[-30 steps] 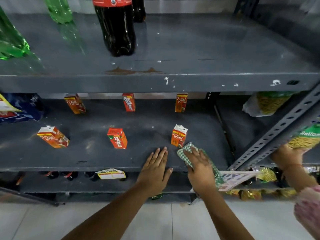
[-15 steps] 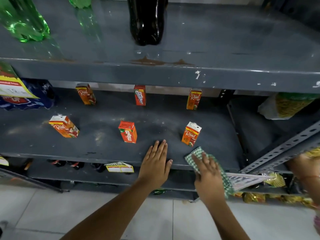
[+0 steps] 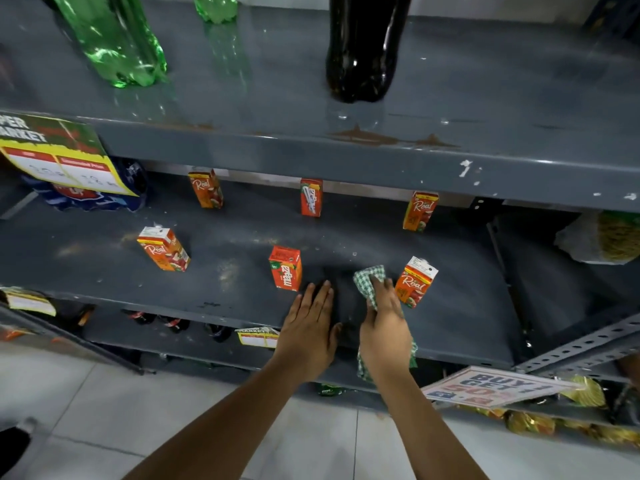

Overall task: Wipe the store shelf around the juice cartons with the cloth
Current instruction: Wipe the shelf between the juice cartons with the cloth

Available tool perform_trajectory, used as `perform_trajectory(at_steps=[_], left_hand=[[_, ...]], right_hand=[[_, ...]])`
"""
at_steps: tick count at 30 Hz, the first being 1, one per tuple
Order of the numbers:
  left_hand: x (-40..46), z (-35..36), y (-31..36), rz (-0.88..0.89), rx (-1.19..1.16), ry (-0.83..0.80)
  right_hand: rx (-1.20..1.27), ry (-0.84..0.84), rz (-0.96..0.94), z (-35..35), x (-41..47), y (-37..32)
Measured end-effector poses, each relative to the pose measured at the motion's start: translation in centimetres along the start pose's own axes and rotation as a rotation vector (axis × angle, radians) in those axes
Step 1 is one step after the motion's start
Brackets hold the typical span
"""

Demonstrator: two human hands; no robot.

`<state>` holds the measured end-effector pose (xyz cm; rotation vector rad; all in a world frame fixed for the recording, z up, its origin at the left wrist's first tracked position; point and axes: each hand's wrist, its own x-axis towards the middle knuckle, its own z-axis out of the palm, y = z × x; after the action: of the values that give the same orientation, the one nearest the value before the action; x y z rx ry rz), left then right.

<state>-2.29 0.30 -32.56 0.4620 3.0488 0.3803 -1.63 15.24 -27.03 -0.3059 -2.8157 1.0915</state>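
Observation:
Several small orange and red juice cartons stand spaced out on the grey middle shelf (image 3: 104,289). My right hand (image 3: 384,330) presses a green-and-white checked cloth (image 3: 369,280) flat on the shelf, between a red Maaza carton (image 3: 285,268) and an orange Real carton (image 3: 414,282). The cloth's tail hangs over the shelf's front edge under my wrist. My left hand (image 3: 308,330) lies flat, palm down and fingers together, on the shelf just right of the Maaza carton. Another Real carton (image 3: 164,249) stands further left, and three more cartons line the back.
The upper shelf (image 3: 485,168) overhangs, holding green bottles (image 3: 117,39) and a dark cola bottle (image 3: 362,46). A yellow price tag (image 3: 59,157) hangs at left. A metal upright (image 3: 571,348) and a "BUY 1" sign (image 3: 495,388) sit at right. Bottles fill the lower shelf.
My right hand has slid the cloth leftward and further in, from in front of the right Real carton to the gap beside it. The camera has tilted closer.

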Motion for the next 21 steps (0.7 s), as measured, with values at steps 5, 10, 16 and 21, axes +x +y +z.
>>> perform_trajectory(at_steps=[5,10,16,21], left_hand=[[0.0,0.2,0.0,0.012,0.026,-0.003],[0.1,0.4,-0.3,0.022,0.052,-0.004],[0.1,0.5,-0.3,0.022,0.038,-0.001],[0.2,0.5,-0.4,0.025,0.032,-0.017]], right_hand=[[-0.123,-0.007,-0.003,0.5,-0.1,2.1],[-0.126,0.046,-0.002,0.2,0.0,3.2],[0.001,0.080,-0.052,0.4,0.4,2.1],[-0.049,0.069,-0.130,1.6,9.2,-2.1]])
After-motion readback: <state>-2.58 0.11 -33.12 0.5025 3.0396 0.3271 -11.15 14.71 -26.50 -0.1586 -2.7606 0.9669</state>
